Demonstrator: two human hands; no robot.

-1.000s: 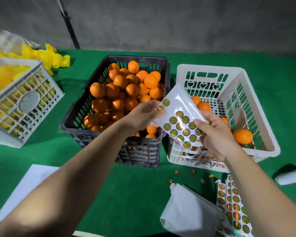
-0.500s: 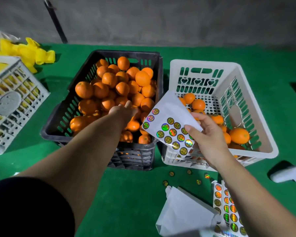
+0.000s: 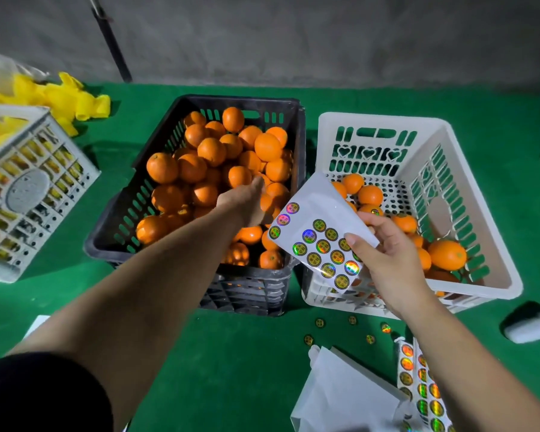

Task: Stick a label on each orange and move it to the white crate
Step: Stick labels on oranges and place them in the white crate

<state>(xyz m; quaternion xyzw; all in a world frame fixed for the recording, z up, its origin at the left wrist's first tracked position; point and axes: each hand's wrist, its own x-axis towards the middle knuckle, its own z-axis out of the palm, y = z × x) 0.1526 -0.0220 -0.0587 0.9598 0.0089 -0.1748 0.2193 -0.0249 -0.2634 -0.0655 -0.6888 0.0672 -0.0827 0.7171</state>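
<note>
Grey crate (image 3: 28, 194) (yellow pieces (image 3: 63, 98) behind) on green cloth (image 3: 200, 353)

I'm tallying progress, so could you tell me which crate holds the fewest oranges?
The white crate on the right: a few oranges, perforated floor showing; the black crate is heaped.

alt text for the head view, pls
A person's left hand reaches into a black crate heaped with oranges while the right hand holds a sticker sheet before a white crate holding a few oranges, all on green felt.

A fruit packing station: crates of oranges (image 3: 219, 169) on green matting (image 3: 231, 353).
</note>
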